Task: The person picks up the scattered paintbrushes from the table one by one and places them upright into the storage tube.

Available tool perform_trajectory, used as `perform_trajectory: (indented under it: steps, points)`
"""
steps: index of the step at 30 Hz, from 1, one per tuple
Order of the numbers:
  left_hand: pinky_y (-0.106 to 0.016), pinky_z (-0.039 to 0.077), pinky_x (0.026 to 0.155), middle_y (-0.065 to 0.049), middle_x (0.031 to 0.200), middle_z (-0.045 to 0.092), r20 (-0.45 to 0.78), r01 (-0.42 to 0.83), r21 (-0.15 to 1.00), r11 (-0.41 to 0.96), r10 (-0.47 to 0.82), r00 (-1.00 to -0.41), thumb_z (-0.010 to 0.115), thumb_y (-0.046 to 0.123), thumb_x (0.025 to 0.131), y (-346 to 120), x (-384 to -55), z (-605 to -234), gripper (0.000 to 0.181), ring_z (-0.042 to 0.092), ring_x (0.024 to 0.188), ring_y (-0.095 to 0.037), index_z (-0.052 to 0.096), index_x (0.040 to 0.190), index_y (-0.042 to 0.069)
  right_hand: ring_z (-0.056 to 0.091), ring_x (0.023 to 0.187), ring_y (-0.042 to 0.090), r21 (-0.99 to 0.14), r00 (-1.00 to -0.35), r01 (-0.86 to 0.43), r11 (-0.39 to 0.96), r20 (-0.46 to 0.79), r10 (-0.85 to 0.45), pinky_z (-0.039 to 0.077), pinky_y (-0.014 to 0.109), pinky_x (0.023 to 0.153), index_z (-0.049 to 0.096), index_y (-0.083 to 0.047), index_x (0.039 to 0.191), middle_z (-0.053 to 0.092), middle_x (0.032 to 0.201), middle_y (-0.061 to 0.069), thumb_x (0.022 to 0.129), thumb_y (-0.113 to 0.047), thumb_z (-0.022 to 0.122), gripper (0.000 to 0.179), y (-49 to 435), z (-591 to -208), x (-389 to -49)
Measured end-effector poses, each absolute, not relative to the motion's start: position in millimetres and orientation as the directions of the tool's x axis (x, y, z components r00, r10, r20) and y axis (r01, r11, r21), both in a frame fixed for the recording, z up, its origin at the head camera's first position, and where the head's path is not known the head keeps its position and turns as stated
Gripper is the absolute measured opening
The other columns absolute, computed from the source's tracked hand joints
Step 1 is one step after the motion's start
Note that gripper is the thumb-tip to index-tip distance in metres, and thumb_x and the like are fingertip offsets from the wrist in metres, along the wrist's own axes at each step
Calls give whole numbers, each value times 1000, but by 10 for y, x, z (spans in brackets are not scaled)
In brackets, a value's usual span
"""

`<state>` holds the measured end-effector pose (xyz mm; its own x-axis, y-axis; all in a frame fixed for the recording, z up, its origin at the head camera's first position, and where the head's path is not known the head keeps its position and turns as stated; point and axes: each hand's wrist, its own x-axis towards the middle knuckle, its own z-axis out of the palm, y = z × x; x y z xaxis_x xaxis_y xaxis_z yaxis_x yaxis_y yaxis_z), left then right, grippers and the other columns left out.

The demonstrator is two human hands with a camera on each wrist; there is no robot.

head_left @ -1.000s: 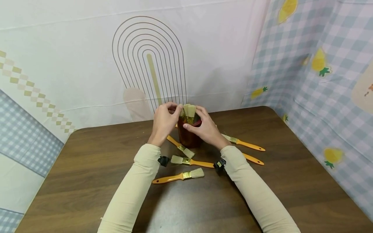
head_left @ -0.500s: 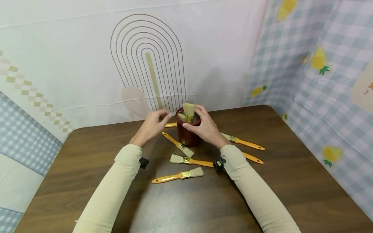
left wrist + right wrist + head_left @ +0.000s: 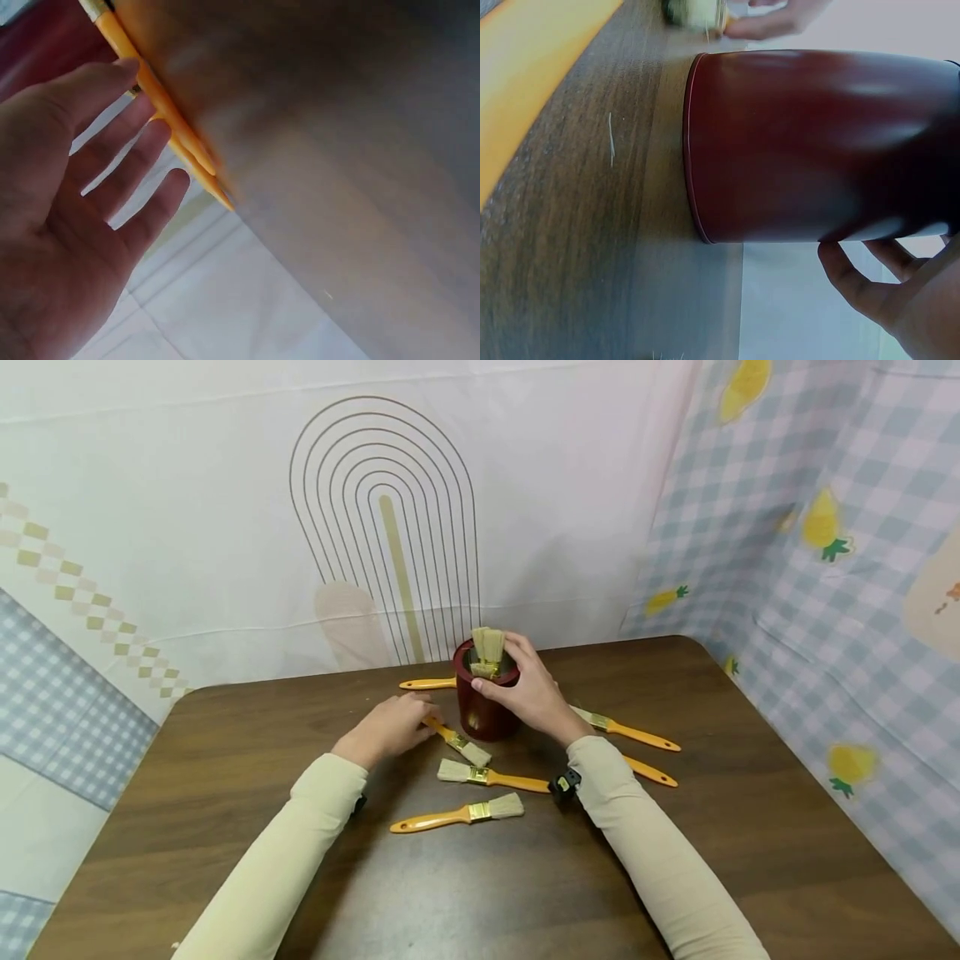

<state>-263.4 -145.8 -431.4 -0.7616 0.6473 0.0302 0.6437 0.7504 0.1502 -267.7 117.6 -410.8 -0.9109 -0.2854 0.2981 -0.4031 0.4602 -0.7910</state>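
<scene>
In the head view my left hand [image 3: 393, 724] is at the handle of a paintbrush [image 3: 468, 750] lying left of a dark red cup [image 3: 486, 714]. The left wrist view shows the thumb against the orange handle [image 3: 176, 120] with the fingertips close along it. My right hand [image 3: 531, 692] holds the cup by its right side and rim, thumb at the front. Inside the cup, several paintbrushes [image 3: 488, 645] stand bristles up. The right wrist view shows the cup's glossy wall [image 3: 795, 142] upright on the table, with fingers [image 3: 855, 281] of the right hand against its side.
Two more paintbrushes, one upper [image 3: 502, 779] and one lower [image 3: 457, 817], lie before the cup. Another brush handle [image 3: 427, 683] shows behind it at left. Two brushes lie at right, one nearer the back [image 3: 630, 729]. A printed cloth [image 3: 562, 527] hangs behind the table [image 3: 247, 793].
My left hand has left the brushes in the cup and moved left and down to the paintbrush on the table, which has shifted slightly. The right hand stays on the cup.
</scene>
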Motion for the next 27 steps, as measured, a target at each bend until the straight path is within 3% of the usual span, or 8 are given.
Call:
perform_trajectory:
  steps: [6, 9, 13, 14, 19, 23, 27]
  points:
    - [-48, 61, 84, -2, 109, 71, 67, 562, 132, 817, 558, -827, 75, 19, 100, -1763, -2501, -4344, 11, 70, 103, -27, 78, 110, 15, 37, 151, 26, -791, -906, -413, 451, 309, -287, 41, 56, 117, 47, -21, 159, 33, 166, 1, 92, -50, 79, 80, 1194, -4100, -2696]
    - [-52, 60, 87, -2, 106, 72, 75, 506, 155, 849, 500, -863, 77, 20, 99, -1903, -2451, -4345, 8, 71, 101, -28, 79, 105, 16, 37, 151, 27, -794, -905, -416, 443, 314, -287, 40, 57, 117, 47, -19, 159, 33, 166, 1, 92, -49, 80, 80, 1205, -4096, -2705]
    - [-53, 60, 81, 0, 97, 75, 57, 396, 210, 894, 393, -918, 78, 21, 98, -2031, -2373, -4355, 5, 73, 91, -25, 79, 99, 16, 36, 151, 27, -797, -904, -416, 437, 311, -293, 39, 57, 118, 47, -19, 159, 33, 166, 2, 92, -48, 80, 81, 1207, -4099, -2707]
    - [-51, 60, 75, 0, 94, 75, 50, 364, 230, 902, 363, -930, 78, 21, 98, -2052, -2354, -4356, 5, 73, 87, -24, 79, 99, 16, 36, 151, 27, -798, -904, -416, 436, 311, -294, 39, 57, 118, 47, -19, 159, 33, 166, 2, 92, -48, 80, 81, 1207, -4100, -2706]
    - [-44, 59, 68, 0, 90, 75, -31, 204, 355, 912, 229, -973, 75, 24, 100, -2102, -2278, -4316, 15, 70, 77, -19, 80, 105, 11, 36, 151, 28, -800, -905, -415, 434, 312, -290, 39, 57, 118, 47, -18, 159, 33, 165, 3, 92, -49, 79, 80, 1220, -4101, -2702]
    - [-43, 59, 73, -5, 96, 76, -105, 67, 482, 874, 134, -985, 68, 34, 104, -2159, -2270, -4244, 30, 70, 82, -20, 79, 111, 7, 37, 151, 28, -801, -904, -416, 430, 312, -293, 39, 58, 118, 48, -19, 159, 33, 165, 3, 92, -49, 79, 79, 1214, -4102, -2700]
    - [-37, 61, 79, -10, 96, 74, -214, -83, 654, 752, 78, -974, 62, 36, 106, -2232, -2280, -4202, 40, 69, 86, -21, 76, 115, -1, 36, 151, 28, -803, -901, -418, 426, 308, -304, 39, 58, 118, 47, -22, 159, 32, 166, 2, 93, -50, 78, 79, 1185, -4118, -2690]
